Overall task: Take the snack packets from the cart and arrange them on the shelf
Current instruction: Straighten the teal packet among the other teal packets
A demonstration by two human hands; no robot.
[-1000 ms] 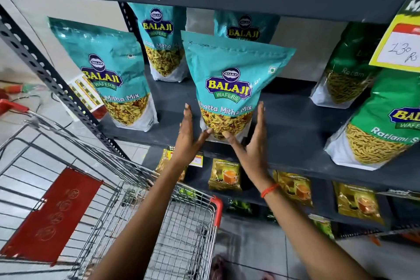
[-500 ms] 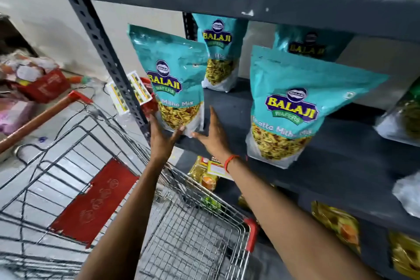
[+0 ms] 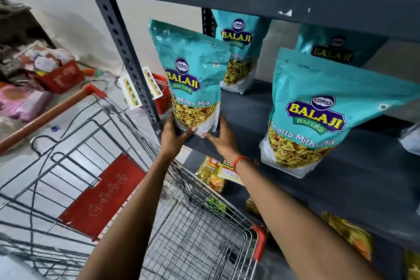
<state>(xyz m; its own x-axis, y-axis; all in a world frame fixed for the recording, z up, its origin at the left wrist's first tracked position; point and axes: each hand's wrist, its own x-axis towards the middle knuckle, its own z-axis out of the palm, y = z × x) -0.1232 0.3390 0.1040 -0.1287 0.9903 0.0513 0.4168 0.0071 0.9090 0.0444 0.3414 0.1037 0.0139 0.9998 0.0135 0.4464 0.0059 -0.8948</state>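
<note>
Both hands, half a second ago beside it, now clasp the leftmost Khatta Mitha Mix packet point(image 3: 193, 79) upright at the grey shelf point(image 3: 254, 107) edge, left hand point(image 3: 173, 136) and right hand point(image 3: 221, 136) above the wire cart point(image 3: 200, 229), white wall behind.

Teal packets on a dark grey shelf

The snack packets point(image 3: 193, 79) are teal with purple-and-yellow logos, green banners and white bases; the shelf point(image 3: 261, 107) is slate grey; at 7 o'clock the silver wire cart point(image 3: 200, 234) has red corners and a red panel point(image 3: 102, 195).

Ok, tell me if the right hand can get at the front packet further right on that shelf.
Probably yes: the right hand is beside the left packet; bare shelf separates it from the right packet.
</note>
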